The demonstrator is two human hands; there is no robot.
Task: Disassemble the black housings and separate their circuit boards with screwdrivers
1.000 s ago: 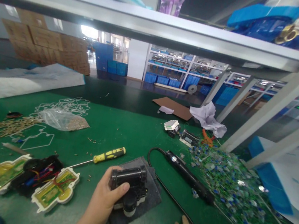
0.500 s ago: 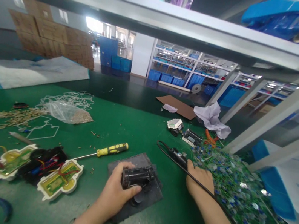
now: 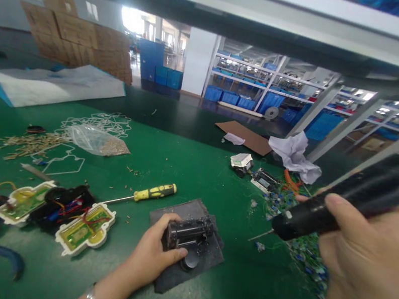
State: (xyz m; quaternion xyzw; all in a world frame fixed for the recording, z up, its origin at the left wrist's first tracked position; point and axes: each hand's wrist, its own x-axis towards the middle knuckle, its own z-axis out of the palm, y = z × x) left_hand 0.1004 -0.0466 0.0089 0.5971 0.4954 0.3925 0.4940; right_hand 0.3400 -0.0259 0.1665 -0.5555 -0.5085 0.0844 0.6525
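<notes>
My left hand [image 3: 153,254] grips a small black plastic part [image 3: 187,233] that rests on a dark grey pad [image 3: 203,262] on the green table [image 3: 188,168]. My right hand [image 3: 369,254] is raised close to the camera at the right, fingers wrapped round a black electric screwdriver [image 3: 310,218]. Its thin tip [image 3: 257,236] points down and left, toward the black part but well apart from it.
A yellow-handled screwdriver [image 3: 150,193] lies behind the pad. Yellow-green boards with red wires [image 3: 82,232] sit at the left, blue pliers [image 3: 1,256] near the front left. A heap of small blue and green parts [image 3: 305,249] lies at the right. Shelf posts [image 3: 322,124] rise behind.
My right hand took the black electric screwdriver from the table and lifted it up toward the camera. My left hand stayed on the black part.
</notes>
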